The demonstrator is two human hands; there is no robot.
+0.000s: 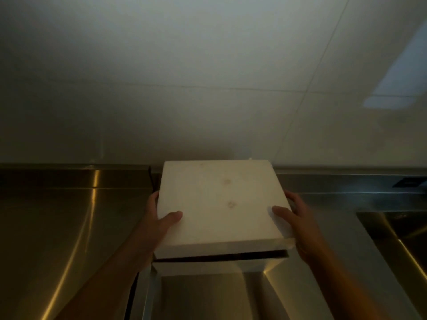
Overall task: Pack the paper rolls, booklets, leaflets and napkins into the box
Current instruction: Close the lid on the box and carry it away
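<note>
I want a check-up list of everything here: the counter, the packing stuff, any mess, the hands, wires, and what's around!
Surface: stainless steel counter, bare and shiny.
Job's things: white box, flat top facing up, held over a steel sink basin; no rolls, booklets, leaflets or napkins seen.
Clutter: nothing seen.
Hands: left hand grips the box's left side; right hand grips its right side.
Cables: nothing seen.
Surroundings: pale tiled wall; second basin at right.
</note>
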